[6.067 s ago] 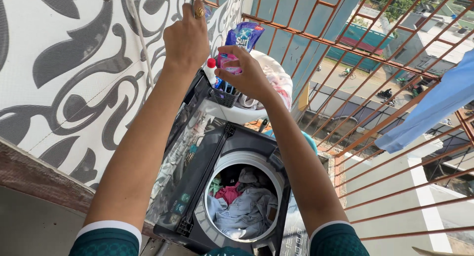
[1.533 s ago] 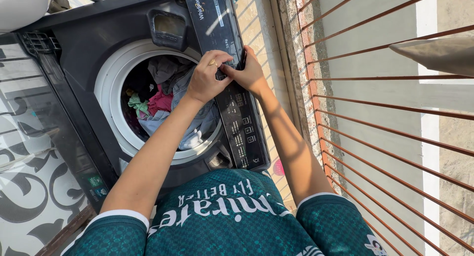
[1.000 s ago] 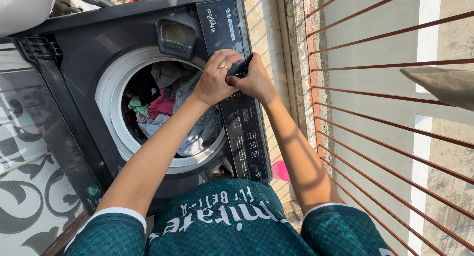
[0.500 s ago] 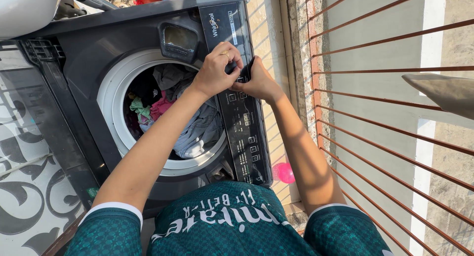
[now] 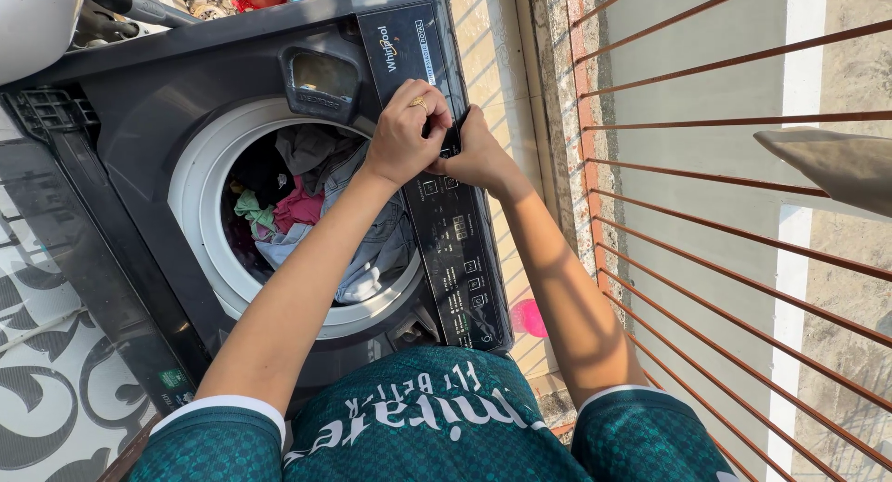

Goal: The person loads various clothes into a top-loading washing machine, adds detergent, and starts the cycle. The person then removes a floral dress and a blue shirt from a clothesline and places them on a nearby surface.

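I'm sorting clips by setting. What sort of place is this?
Probably a home balcony used for laundry, high up: a top-load washer full of clothes stands beside a rust-red railing, with ground far below.

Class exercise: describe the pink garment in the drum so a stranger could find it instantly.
Start at the dark top-loading washing machine and its round white-rimmed drum opening. Among the laundry, the pink garment lies left of centre, between a pale green piece and blue denim; nothing else there is bright pink.

A dark green patterned jersey with white-edged short sleeves and white lettering is worn; a gold ring (image 5: 420,102) is seen on the left hand (image 5: 401,138).
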